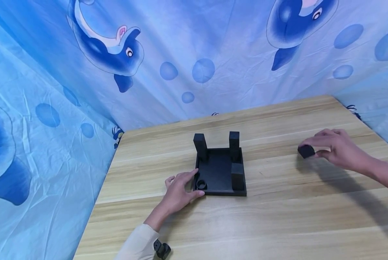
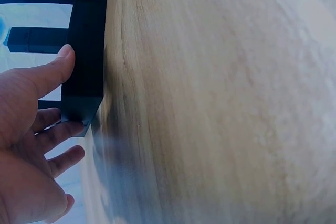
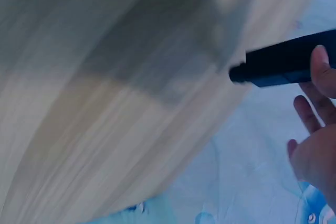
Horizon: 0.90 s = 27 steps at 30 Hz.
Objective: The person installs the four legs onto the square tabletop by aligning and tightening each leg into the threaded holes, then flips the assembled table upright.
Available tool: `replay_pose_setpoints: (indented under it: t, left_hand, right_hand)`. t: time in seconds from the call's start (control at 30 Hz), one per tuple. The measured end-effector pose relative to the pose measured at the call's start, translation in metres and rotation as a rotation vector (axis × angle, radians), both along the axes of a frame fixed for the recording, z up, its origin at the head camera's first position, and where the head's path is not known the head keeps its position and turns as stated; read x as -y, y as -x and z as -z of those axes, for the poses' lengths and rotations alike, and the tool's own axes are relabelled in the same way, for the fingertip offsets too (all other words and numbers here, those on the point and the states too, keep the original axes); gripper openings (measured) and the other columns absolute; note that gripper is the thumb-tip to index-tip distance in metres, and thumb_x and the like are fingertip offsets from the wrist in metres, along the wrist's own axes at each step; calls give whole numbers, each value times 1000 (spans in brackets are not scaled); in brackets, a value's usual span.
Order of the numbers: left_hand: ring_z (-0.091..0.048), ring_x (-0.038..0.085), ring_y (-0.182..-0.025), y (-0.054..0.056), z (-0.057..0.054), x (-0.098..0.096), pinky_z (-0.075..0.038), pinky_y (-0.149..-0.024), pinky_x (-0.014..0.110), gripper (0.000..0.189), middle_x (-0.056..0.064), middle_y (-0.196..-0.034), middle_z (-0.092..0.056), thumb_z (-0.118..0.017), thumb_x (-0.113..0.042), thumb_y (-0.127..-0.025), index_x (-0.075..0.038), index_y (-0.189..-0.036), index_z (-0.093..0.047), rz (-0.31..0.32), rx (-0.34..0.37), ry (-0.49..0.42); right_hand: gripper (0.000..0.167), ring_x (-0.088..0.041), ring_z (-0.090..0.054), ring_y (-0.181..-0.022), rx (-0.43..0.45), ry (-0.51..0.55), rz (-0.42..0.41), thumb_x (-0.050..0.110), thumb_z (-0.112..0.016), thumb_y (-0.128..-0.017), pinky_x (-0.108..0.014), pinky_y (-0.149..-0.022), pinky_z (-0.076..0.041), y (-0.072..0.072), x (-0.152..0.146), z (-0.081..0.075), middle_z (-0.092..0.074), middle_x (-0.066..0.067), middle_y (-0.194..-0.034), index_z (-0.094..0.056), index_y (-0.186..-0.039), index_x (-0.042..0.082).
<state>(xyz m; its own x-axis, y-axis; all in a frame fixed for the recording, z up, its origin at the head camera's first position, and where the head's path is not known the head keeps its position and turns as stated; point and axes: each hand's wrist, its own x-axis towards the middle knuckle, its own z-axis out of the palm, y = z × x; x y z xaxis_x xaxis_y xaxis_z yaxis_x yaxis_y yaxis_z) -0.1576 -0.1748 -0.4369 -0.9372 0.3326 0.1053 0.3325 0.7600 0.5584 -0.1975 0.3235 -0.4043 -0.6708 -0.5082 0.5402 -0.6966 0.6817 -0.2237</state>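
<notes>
Fingers of the left hand: extended, loosely spread, touching the near-left corner of the black tray. Left wrist view has the thumb laid on the tray's near outer wall, fingers at the corner; head view adds the forefinger out along the left wall. Tray sits flat on the wooden table, around mid-frame.

Ring socket inside that near-left corner, only visible from the head. Near-right post upright in its corner.

Further out, well right of the tray: right hand, thumb and fingers pinching a loose black post off the table. Head view gives just a stubby dark block there; right wrist view shows its length plus a round peg on the end pointing away from the hand.

Far-left post and far-right post both stand in the tray's back corners.

Behind everything: blue curtain, dolphin and bubble prints.
</notes>
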Motion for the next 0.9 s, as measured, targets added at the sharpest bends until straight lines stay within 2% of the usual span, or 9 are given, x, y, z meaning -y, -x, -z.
replay_pose_setpoints:
  t: [0.1, 0.2, 0.27, 0.3, 0.33, 0.43, 0.53, 0.73, 0.9]
  left_hand:
    - [-46, 21, -126, 0, 1, 0, -11, -102, 52, 75, 3, -132, -58, -80, -38, -77, -17, -142, -50, -1, -3, -1]
    - [-47, 20, -126, 0, 1, 0, -11, -102, 52, 75, 2, -131, -58, -80, -38, -77, -17, -142, -50, -1, -11, -1]
    - [-47, 20, -125, 0, 2, 1, -11, -102, 51, 75, 2, -131, -59, -80, -38, -77, -17, -142, -50, -1, -14, 0]
    - [-48, 20, -125, 0, 2, 1, -11, -101, 51, 75, 2, -130, -59, -80, -38, -77, -17, -142, -50, 0, -14, 0]
    - [-48, 20, -125, 0, 2, 1, -11, -101, 51, 75, 2, -130, -59, -80, -38, -77, -17, -142, -50, 1, -14, -1]
    - [-48, 20, -125, -1, 2, 1, -11, -101, 52, 75, 2, -131, -59, -80, -38, -77, -16, -142, -50, 6, -13, -4]
    - [-48, 20, -125, -1, 1, 1, -11, -101, 52, 75, 2, -131, -59, -80, -38, -77, -16, -142, -50, 8, -12, -5]
    - [-47, 20, -125, -1, 1, 0, -11, -101, 51, 75, 2, -132, -58, -80, -39, -77, -17, -142, -49, 9, -10, -6]
    - [-48, 20, -125, -1, 2, 1, -12, -101, 52, 75, 3, -132, -58, -80, -39, -77, -16, -142, -49, 8, -9, -2]
  right_hand:
    - [50, -6, -53, -101, 313, 176, 157, 3, -82, -72, -19, -74, -37, -4, 11, -20, -67, -11, -105, -69, -120, 10]
    - [57, -30, -46, -125, 618, 286, 307, 25, -73, -86, -31, -84, -44, -7, 19, -40, -56, -22, -126, -54, -137, 6]
    - [69, -46, -36, -130, 721, 298, 347, 37, -70, -88, -44, -88, -43, -7, 24, -49, -51, -25, -132, -45, -143, 4]
    - [72, -48, -35, -131, 753, 308, 357, 39, -70, -88, -48, -88, -42, -8, 27, -52, -50, -26, -133, -42, -144, 4]
    - [74, -45, -39, -130, 777, 319, 367, 41, -70, -87, -50, -87, -43, -8, 30, -54, -52, -24, -133, -41, -145, 4]
    - [72, -24, -58, -111, 802, 356, 376, 42, -71, -86, -35, -80, -47, -10, 38, -56, -61, -13, -121, -45, -143, 7]
    - [68, -7, -62, -92, 810, 406, 364, 39, -73, -85, -26, -74, -46, -12, 45, -57, -64, 4, -109, -50, -141, 9]
    - [64, -7, -62, -91, 809, 472, 318, 34, -74, -85, -25, -75, -47, -16, 60, -61, -63, 20, -105, -52, -139, 8]
    - [64, -9, -60, -97, 821, 476, 290, 36, -73, -85, -25, -79, -47, -16, 78, -66, -61, 5, -123, -53, -139, 10]
